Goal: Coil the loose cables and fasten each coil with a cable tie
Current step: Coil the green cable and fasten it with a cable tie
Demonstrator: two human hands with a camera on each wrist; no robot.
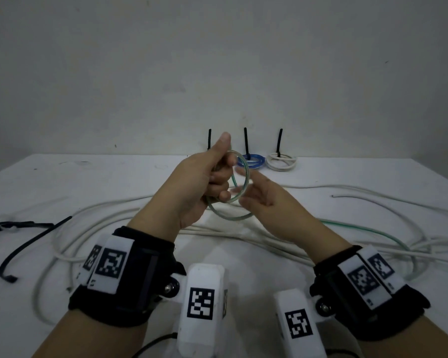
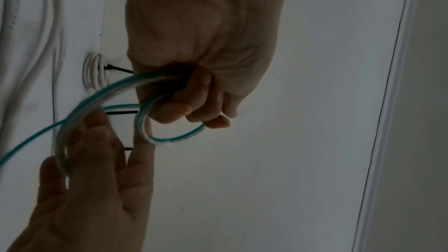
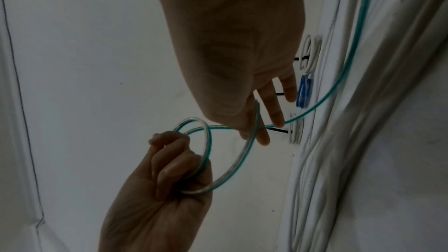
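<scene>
1. Head view: I see my left hand point(image 1: 204, 182) raised above the white table point(image 1: 347, 174), fingers curled tight round the green-striped clear cable point(image 1: 239, 195), thumb pointing up. The cable forms loops hanging from that fist.
2. My right hand point(image 1: 259, 197) sits just right of the loops, fingers spread and mostly straight; the outer loop lies across them. No pinch visible.
3. Left wrist view: the curled fingers point(image 2: 184, 106) clamp several turns of cable point(image 2: 155, 137); one small loop shows below the knuckles, a larger one runs down over the right hand point(image 2: 97, 170).
4. Right wrist view: the cable point(image 3: 240, 160) crosses the extended right fingers point(image 3: 274, 108), then trails off toward the table's cable pile.
5. The free tail of the green cable lies on the table to my right, among the loose white cables point(image 1: 114, 220).
6. At the far table edge: a tied blue coil point(image 1: 251, 161) and a tied white coil point(image 1: 281, 161), each with a black tie tail upright. A third upright tie shows behind my left hand; its coil is hidden.
7. Spare black cable ties point(image 1: 18, 241) lie at the left of the table.
</scene>
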